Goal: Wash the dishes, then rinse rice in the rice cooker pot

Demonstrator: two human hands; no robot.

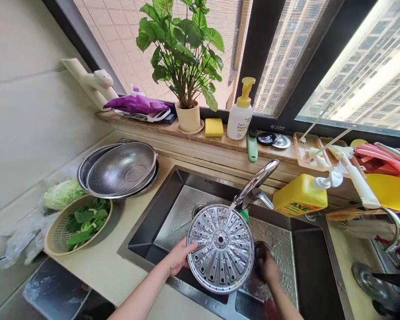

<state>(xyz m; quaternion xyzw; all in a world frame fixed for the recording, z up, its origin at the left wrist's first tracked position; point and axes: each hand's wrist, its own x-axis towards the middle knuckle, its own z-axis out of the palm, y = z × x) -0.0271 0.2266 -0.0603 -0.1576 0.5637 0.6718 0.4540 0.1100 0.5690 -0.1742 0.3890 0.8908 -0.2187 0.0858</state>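
A round metal plate (225,262) with radial ribs and many small holes is tilted over the double sink. My left hand (179,258) grips its left rim, thumb on top and the other fingers underneath. Water from the chrome faucet (256,180) runs onto the plate's upper part and wets its face. To the right of the plate, my right hand (271,272) is low over the right basin, blurred by motion. Beside its fingers is a dark round shape (260,260), near the drain; I cannot make out whether the hand holds it. A bit of green shows behind the plate, under the spout.
Metal strainer bowls (122,171) and a basket of leafy greens (78,244) stand left of the sink. A yellow AXE bottle (300,195) is behind the right basin. The sill bears a potted plant (188,116), a yellow sponge (214,127), a pump bottle (239,120) and a green brush (252,146).
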